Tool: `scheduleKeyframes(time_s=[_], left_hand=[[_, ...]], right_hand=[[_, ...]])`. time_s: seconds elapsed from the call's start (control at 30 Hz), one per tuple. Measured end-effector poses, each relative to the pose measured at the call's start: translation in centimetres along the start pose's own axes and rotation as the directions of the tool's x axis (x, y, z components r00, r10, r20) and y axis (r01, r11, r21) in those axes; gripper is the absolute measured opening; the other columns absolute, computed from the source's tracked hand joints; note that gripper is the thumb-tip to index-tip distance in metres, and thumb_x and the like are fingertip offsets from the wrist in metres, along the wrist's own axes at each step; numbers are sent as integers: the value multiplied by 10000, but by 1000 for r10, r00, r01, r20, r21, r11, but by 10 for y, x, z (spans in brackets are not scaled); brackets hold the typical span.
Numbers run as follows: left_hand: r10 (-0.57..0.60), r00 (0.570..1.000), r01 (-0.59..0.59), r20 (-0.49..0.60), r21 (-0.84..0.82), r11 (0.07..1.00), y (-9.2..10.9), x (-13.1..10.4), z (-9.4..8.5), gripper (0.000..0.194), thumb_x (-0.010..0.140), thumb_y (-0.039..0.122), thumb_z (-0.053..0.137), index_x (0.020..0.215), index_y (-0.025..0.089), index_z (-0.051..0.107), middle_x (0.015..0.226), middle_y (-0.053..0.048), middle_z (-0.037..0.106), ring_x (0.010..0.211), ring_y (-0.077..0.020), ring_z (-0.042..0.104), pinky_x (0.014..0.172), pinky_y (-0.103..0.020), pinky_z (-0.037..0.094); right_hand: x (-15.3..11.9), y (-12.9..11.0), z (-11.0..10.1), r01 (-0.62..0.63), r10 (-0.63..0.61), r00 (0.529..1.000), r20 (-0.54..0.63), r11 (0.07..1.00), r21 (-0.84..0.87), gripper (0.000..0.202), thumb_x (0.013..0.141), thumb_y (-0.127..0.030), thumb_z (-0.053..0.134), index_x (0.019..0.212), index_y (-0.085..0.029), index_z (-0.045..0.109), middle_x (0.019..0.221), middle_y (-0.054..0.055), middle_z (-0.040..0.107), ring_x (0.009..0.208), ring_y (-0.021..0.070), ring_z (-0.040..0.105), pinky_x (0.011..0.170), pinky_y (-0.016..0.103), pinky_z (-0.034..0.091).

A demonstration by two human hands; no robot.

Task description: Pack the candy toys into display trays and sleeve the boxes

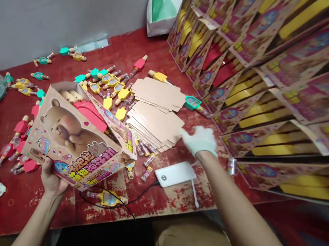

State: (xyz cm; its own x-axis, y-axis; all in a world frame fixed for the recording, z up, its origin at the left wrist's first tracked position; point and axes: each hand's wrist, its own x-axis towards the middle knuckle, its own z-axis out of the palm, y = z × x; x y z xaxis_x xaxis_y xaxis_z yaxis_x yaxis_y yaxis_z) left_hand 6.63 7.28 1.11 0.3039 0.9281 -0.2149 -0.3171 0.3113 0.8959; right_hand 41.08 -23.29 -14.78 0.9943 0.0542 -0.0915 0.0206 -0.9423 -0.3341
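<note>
My left hand [52, 178] grips the lower left corner of a printed cardboard display box [70, 132] with a sleeping bear on its front. The box is tilted, and its open top shows pink toy pieces [90, 112] with beige ends. My right hand [200, 140], in a white glove, is at the right edge of a stack of flat cardboard pieces [155, 119]. Its thumb side meets or nearly meets the stack's edge; its fingers are apart, with nothing visible in them. A second fanned group of cardboard pieces [157, 92] overlaps the stack.
Filled display boxes [254, 132] are piled high along the right. Loose yellow, teal and pink toys [113, 81] with small tubes lie scattered over the red table [147, 205]. A white phone [176, 174] with a black cable lies near the front edge. A white-and-green bag [166, 11] stands behind.
</note>
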Motion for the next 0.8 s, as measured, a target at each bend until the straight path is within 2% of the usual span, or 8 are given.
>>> scheduleKeyframes(time_s=[0.17, 0.27, 0.37, 0.47, 0.6, 0.67, 0.73, 0.8], left_hand=[[89, 984, -75, -151, 95, 993, 12, 3, 8, 692, 541, 494, 874, 1204, 358, 728, 1154, 55, 786, 1408, -292, 554, 1237, -454, 438], [111, 954, -57, -280, 195, 979, 11, -4, 9, 645, 599, 508, 804, 1233, 445, 706, 1140, 116, 781, 1451, -267, 510, 1219, -464, 462], [117, 931, -16, -345, 284, 959, 5, -13, 14, 595, 663, 518, 746, 1253, 539, 668, 1144, 174, 765, 1465, -240, 492, 1192, -460, 494], [129, 926, -2, -354, 336, 942, -3, -16, 25, 579, 701, 532, 713, 1267, 614, 621, 1144, 206, 752, 1446, -227, 512, 1156, -451, 527], [133, 936, -10, -327, 352, 936, -15, -9, 48, 579, 730, 539, 687, 1286, 657, 575, 1133, 222, 747, 1400, -224, 562, 1121, -427, 556], [116, 946, -5, -303, 344, 939, -20, -3, 60, 569, 750, 530, 664, 1299, 647, 572, 1123, 215, 751, 1380, -223, 582, 1110, -418, 564], [114, 951, -11, -289, 337, 941, -23, 4, 70, 561, 766, 529, 648, 1311, 637, 569, 1116, 211, 755, 1368, -217, 594, 1105, -405, 567], [123, 951, -24, -283, 329, 944, -25, 10, 79, 580, 759, 516, 663, 1315, 644, 561, 1107, 221, 755, 1361, -203, 600, 1115, -378, 558]], right_hand=[[112, -44, -31, 207, -210, 974, 80, 977, 46, 685, 968, -496, 475, 1571, -186, 383, 1494, 206, 459, 1301, 341, 478, 1070, 506, 398], [178, -76, -8, 303, -315, 933, 172, 948, 94, 751, 992, -494, 427, 1640, -172, 227, 1617, 209, 302, 1368, 346, 410, 1095, 557, 354], [209, -104, 32, 430, -448, 864, 231, 894, 126, 778, 973, -560, 470, 1614, -152, 302, 1618, 219, 283, 1424, 376, 333, 1119, 616, 294], [197, -142, 69, 528, -550, 802, 234, 835, 152, 786, 970, -621, 459, 1565, -111, 401, 1638, 224, 230, 1470, 388, 269, 1176, 584, 233], [131, -220, 94, 621, -652, 715, 252, 758, 200, 773, 940, -616, 519, 1545, -141, 450, 1656, 212, 199, 1437, 402, 338, 1173, 562, 299], [101, -248, 91, 689, -729, 608, 315, 681, 246, 761, 931, -606, 524, 1556, -179, 445, 1649, 201, 232, 1382, 395, 413, 1131, 561, 365], [90, -246, 77, 780, -838, 430, 335, 532, 329, 710, 959, -571, 468, 1569, -210, 425, 1635, 174, 290, 1350, 364, 454, 1102, 537, 408], [101, -206, 57, 823, -887, 399, 233, 458, 335, 647, 990, -509, 398, 1567, -217, 417, 1585, 156, 385, 1359, 346, 446, 1107, 545, 399]])
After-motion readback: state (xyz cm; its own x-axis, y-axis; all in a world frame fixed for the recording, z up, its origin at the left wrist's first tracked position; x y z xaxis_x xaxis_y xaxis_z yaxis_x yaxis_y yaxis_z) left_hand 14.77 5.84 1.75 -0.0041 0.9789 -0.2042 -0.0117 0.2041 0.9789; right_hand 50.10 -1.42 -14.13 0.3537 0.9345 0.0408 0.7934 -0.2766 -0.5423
